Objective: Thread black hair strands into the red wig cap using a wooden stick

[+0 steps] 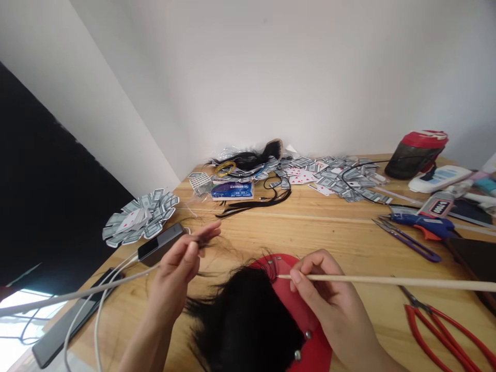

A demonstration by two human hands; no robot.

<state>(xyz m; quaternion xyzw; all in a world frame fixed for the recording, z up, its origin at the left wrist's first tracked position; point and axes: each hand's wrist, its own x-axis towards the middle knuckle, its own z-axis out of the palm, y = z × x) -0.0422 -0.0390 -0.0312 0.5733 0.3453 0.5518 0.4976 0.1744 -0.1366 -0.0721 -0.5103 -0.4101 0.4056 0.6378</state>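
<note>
My left hand [182,258] pinches a small tuft of black hair [201,242] between thumb and fingertips, loose strands trailing to the right. Between thumb and fingers of my right hand [325,294] lies a long, thin wooden stick [387,280], its pointed tip toward the left. The tip is over a red base [296,289] with several silver studs along its edge. A thick mass of black hair [244,320] covers the base's left part, its ends fraying out to the left. Whether the tip touches the base, I cannot tell.
Red-handled scissors [430,320], purple scissors [411,242] and a blue glue gun [426,223] lie at right. Cut-up playing cards [341,175] and more black hair [248,159] lie along the wall. At left are a card stack [134,219], a power bank [160,243] and white cables [98,320].
</note>
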